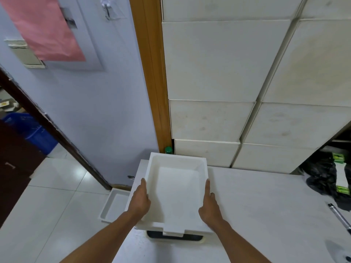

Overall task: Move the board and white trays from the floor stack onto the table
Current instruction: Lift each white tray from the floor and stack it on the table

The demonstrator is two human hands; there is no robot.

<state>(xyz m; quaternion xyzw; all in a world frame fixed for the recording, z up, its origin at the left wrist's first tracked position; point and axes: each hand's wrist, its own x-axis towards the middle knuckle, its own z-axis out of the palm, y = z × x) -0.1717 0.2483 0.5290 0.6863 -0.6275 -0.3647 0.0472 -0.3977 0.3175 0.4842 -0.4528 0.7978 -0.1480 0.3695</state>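
Observation:
I hold a white tray [176, 158] just above the near left part of the white table [266, 205]. My left hand [139, 202] grips its left wall and my right hand [209, 204] grips its right wall. The tray is empty and sits level. Beneath it lies a wider flat white piece, apparently the board [197, 230], whose edges show on both sides and at the front. A second white tray [112, 207] rests on the tiled floor to the left, partly hidden by the table's edge.
A dark object with a cream rim [174, 239] peeks out below the board's front edge. A pen [340, 217] and a black bag [322, 179] lie at the table's right. White boxes [218, 73] stand stacked behind the table, with a green-capped bottle [168, 149] at their foot.

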